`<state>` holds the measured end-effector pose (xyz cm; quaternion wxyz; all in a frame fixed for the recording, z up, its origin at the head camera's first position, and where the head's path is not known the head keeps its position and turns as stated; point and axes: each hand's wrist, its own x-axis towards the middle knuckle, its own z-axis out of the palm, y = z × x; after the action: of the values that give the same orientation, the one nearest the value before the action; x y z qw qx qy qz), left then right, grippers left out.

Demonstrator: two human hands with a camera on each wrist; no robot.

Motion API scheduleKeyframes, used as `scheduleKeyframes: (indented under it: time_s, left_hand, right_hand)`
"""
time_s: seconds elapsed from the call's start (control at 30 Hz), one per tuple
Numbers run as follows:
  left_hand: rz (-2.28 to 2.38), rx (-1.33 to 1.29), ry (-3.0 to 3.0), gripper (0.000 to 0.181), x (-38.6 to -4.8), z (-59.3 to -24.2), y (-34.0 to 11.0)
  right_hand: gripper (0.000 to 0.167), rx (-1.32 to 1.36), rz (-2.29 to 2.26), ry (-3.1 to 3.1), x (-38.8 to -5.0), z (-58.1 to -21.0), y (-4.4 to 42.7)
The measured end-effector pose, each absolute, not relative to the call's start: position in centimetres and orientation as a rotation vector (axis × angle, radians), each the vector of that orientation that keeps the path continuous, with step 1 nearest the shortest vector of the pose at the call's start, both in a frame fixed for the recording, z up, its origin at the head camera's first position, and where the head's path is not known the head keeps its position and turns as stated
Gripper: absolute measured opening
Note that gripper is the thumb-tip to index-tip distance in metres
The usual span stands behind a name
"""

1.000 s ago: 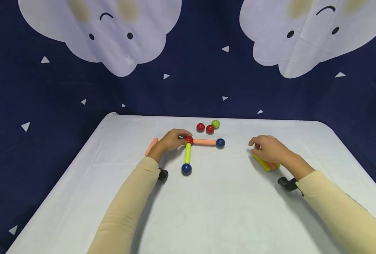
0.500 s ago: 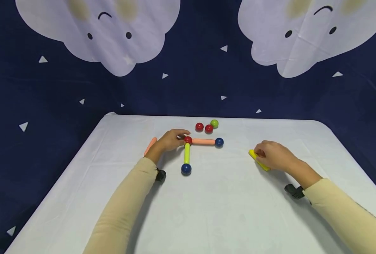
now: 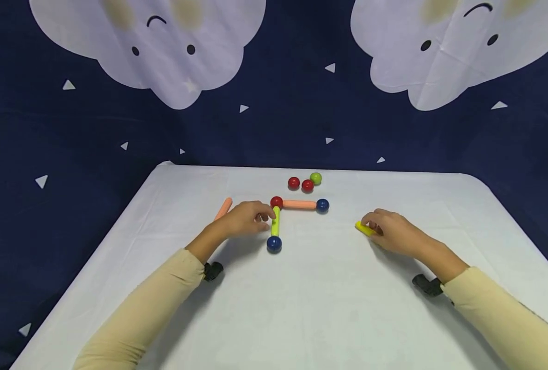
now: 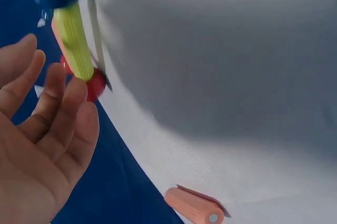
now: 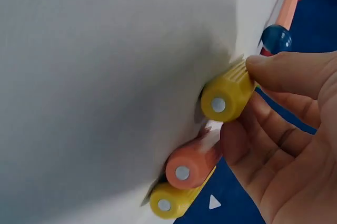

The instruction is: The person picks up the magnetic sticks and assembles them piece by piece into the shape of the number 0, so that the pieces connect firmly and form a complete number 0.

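My right hand (image 3: 396,234) pinches a yellow magnetic rod (image 5: 226,95) between thumb and fingers, low over the table. Beside it in the right wrist view lie an orange rod (image 5: 188,167) and another yellow rod (image 5: 169,203). My left hand (image 3: 246,220), fingers loosely bent and holding nothing, hovers by a lime rod (image 3: 276,226); whether a fingertip touches it I cannot tell. That rod joins a red ball (image 3: 276,201) to a near blue ball (image 3: 274,244). From the red ball a coral rod (image 3: 300,204) runs right to a second blue ball (image 3: 322,205).
Two red balls, one at the left (image 3: 294,183) and one at the right (image 3: 307,185), sit near the far table edge with a green ball (image 3: 316,178). A loose coral rod (image 4: 194,205) lies left of my left hand. A white cloth (image 3: 329,308) covers the table.
My left hand has let go of the red ball and come back toward me along the lime rod. My right hand has picked a yellow rod from the bunch and shifted it slightly left.
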<state>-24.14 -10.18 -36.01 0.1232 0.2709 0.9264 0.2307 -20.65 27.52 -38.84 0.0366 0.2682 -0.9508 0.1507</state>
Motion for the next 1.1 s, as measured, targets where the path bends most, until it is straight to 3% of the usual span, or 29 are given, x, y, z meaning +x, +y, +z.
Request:
scheduleKeyframes:
  time_s: [0.37,1.1]
  left_hand:
    - [0.591,0.828,2.616,0.039,-21.1,-36.8,-9.9]
    - [0.704,0.781,2.614,0.033,-21.0,-37.8,-9.8]
  right_hand:
    - [0.034,0.87,0.56,-2.948,-20.1,-38.9,26.9]
    - [0.033,0.842,0.557,-2.934,-20.1,-39.2,27.0]
